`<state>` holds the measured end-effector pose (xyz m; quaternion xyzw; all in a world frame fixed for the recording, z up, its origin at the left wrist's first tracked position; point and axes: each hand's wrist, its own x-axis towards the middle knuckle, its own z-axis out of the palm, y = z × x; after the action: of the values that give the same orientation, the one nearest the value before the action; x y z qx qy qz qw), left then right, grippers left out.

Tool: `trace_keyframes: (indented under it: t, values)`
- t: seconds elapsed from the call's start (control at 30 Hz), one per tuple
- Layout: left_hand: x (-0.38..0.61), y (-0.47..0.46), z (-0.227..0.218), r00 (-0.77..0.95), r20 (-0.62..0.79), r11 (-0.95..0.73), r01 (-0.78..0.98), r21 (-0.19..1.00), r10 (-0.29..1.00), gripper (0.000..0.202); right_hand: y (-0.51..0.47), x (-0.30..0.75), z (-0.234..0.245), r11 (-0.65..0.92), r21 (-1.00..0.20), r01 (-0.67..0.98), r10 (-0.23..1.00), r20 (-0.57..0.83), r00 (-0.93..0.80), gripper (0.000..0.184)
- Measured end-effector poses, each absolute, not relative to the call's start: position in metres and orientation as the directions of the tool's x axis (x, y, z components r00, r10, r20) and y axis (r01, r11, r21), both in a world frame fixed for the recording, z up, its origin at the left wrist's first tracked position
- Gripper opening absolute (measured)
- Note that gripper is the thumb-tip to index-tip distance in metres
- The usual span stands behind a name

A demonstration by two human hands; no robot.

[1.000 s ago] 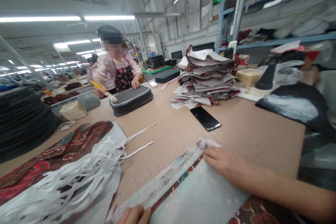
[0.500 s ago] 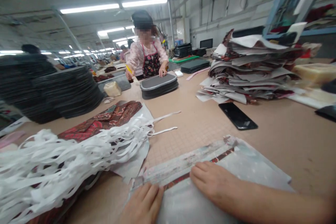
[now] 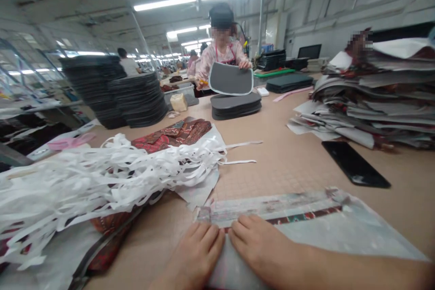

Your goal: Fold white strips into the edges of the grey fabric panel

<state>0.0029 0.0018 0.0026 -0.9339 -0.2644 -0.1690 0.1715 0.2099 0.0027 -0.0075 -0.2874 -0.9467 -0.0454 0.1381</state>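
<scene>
Both my hands press side by side on a pale grey sheet (image 3: pixel 326 235) at the near edge of the table. My left hand (image 3: pixel 192 253) and my right hand (image 3: pixel 260 249) lie with their fingers on its folded strip (image 3: pixel 268 204), which has a red patterned trim along it. To the left lies a heap of white cut strips (image 3: pixel 102 176) over red-brown patterned fabric (image 3: pixel 173 136). Across the table, a co-worker's hands lift a grey pad (image 3: pixel 231 78) with a pale rim above a dark pad stack (image 3: pixel 235 105).
A black phone (image 3: pixel 353 163) lies on the tan table (image 3: pixel 288 163) to my right, beside a tall pile of layered patterned pieces (image 3: pixel 374 95). Stacks of dark pads (image 3: pixel 136 99) rise at the back left. A cream block (image 3: pixel 179 102) stands near them.
My hands have slid closer together along the folded strip. The co-worker has lifted a grey pad off the stack. My view has swung left, so the table items sit further right.
</scene>
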Motion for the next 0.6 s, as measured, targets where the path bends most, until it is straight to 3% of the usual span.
trace_keyframes:
  t: [0.1,0.23,0.43,0.6]
  values:
    - [-0.010,-0.003,0.001,0.767,0.441,-0.799,0.579,-0.162,0.466,0.041,-0.002,0.223,-0.010,0.835,0.006,0.550,0.530,0.257,-0.808,0.010]
    - [-0.024,-0.008,-0.003,0.681,0.421,-0.764,0.643,0.048,0.600,0.036,0.007,0.240,-0.004,0.805,-0.027,0.592,0.583,0.221,-0.782,0.012]
    - [-0.029,-0.009,-0.005,0.547,0.478,-0.688,0.701,0.187,0.687,0.019,0.033,0.187,0.007,0.796,-0.245,0.554,0.595,0.147,-0.790,0.023]
    - [-0.034,-0.004,-0.010,0.426,0.468,-0.590,0.753,0.291,0.774,0.006,0.048,0.159,0.022,0.640,-0.385,0.665,0.700,-0.064,-0.711,0.009]
